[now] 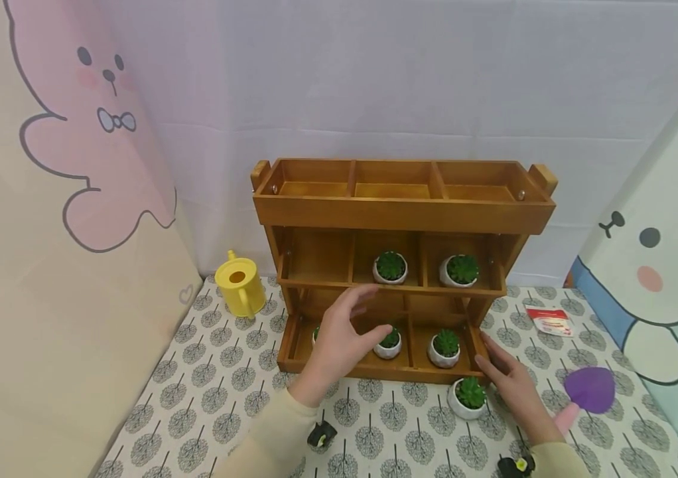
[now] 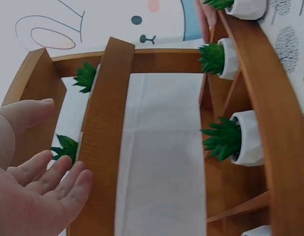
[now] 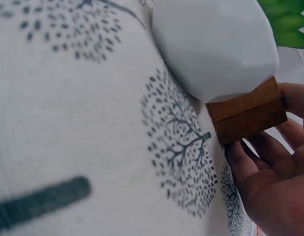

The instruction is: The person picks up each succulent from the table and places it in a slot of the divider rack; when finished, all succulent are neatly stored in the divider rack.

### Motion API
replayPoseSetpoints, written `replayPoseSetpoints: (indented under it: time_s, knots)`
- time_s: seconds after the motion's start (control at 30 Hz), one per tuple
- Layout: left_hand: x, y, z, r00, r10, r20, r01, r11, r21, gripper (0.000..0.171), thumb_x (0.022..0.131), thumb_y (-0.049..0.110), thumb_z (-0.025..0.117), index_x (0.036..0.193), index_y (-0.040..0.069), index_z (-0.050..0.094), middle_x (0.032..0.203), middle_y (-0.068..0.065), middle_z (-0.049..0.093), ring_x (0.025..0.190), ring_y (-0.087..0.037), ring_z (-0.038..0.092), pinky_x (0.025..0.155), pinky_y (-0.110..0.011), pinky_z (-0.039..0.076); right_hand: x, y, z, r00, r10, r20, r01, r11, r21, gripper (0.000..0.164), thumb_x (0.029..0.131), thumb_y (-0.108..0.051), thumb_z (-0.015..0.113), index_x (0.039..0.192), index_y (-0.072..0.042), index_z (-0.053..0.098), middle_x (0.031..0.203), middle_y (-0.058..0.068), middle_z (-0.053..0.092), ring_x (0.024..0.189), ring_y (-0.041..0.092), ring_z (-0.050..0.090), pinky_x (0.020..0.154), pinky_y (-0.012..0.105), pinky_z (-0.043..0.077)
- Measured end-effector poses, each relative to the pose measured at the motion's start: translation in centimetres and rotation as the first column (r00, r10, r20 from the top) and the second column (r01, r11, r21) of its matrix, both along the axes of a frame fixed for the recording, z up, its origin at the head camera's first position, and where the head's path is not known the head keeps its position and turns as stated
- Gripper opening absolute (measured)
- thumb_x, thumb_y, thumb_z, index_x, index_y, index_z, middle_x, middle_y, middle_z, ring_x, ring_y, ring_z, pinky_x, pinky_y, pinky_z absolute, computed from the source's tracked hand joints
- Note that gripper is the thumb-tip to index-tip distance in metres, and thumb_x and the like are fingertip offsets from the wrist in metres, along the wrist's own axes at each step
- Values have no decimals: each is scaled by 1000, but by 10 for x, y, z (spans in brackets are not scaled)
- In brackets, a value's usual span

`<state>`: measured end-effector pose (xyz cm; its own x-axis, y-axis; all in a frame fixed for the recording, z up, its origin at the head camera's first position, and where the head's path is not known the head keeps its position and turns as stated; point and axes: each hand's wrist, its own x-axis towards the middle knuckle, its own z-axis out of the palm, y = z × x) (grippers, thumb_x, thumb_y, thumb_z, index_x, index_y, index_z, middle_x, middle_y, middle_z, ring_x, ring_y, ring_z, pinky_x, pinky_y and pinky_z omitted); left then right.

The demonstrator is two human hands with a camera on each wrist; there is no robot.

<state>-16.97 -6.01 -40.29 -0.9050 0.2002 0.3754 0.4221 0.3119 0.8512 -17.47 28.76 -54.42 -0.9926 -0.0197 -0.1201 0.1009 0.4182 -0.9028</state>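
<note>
A three-tier wooden shelf (image 1: 405, 212) stands against the back cloth. On its middle tier sit two potted succulents, one in the centre (image 1: 389, 267) and one at the right (image 1: 459, 270). The bottom tier holds several more, including a right-hand succulent (image 1: 444, 348); my left hand partly covers the leftmost. My left hand (image 1: 339, 338) hovers in front of the shelf, fingers and thumb spread, with nothing held. My right hand (image 1: 515, 385) grips the lower tier's right front corner, thumb at the rim. Just before that corner, a potted succulent (image 1: 467, 398) stands on the tablecloth.
To the shelf's left stands a yellow watering can (image 1: 240, 285). At the right lie a red-and-white packet (image 1: 550, 321) and a purple toy shovel (image 1: 591, 390) with a pink handle. Dividers split each tier into compartments. Printed curtains hang on both sides.
</note>
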Motion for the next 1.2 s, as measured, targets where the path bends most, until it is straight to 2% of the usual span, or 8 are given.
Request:
replayPoseSetpoints:
  time_s: [0.23, 0.5, 0.67, 0.8, 1.0, 1.2]
  knots:
    - [4, 6, -21, 997, -37, 75, 38, 999, -9, 61, 89, 16, 86, 144, 16, 59, 140, 5, 61, 129, -23, 58, 108, -40, 49, 0, 0, 0, 1000, 1, 10, -1, 1000, 0, 74, 108, -42, 58, 167, -13, 23, 170, 17, 21, 153, 43, 23, 119, 57, 27]
    - [7, 19, -50, 993, -79, 86, 84, 995, -59, 60, 88, 13, 86, 142, 11, 60, 138, -3, 63, 124, -20, 60, 105, -44, 50, 0, 0, 1, 1000, 0, 19, 0, 1000, 17, 75, 107, -45, 58, 167, -15, 23, 169, 19, 21, 152, 45, 25, 119, 59, 28]
    - [10, 26, -63, 989, -95, 116, 104, 992, -72, 57, 89, 16, 85, 140, 10, 60, 134, -4, 65, 120, -23, 62, 101, -44, 53, 1, 0, 1, 1000, 1, 22, -1, 1000, 18, 75, 108, -44, 58, 167, -15, 23, 169, 20, 21, 152, 45, 26, 119, 58, 29]
    - [13, 32, -72, 977, -102, 186, 117, 991, -68, 56, 90, 18, 85, 141, 12, 61, 131, 2, 65, 119, -23, 63, 102, -41, 52, 1, 0, 2, 1000, -2, 22, 2, 1000, 14, 75, 107, -44, 58, 167, -15, 23, 169, 20, 22, 152, 44, 26, 119, 57, 29]
    - [19, 43, -87, 959, -128, 251, 147, 987, -59, 56, 90, 16, 85, 139, 10, 62, 132, -4, 66, 119, -21, 63, 103, -37, 52, 1, 1, 1, 1000, 5, 23, -6, 1000, 11, 73, 108, -41, 57, 167, -15, 22, 168, 21, 22, 151, 46, 26, 119, 58, 29]
    - [25, 56, -99, 939, -158, 306, 187, 980, -69, 50, 89, 20, 86, 135, 14, 67, 126, 4, 67, 114, -11, 62, 99, -31, 53, 1, 0, 2, 1000, 6, 26, -7, 1000, 19, 73, 108, -41, 57, 167, -16, 22, 169, 21, 22, 152, 45, 26, 119, 60, 28]
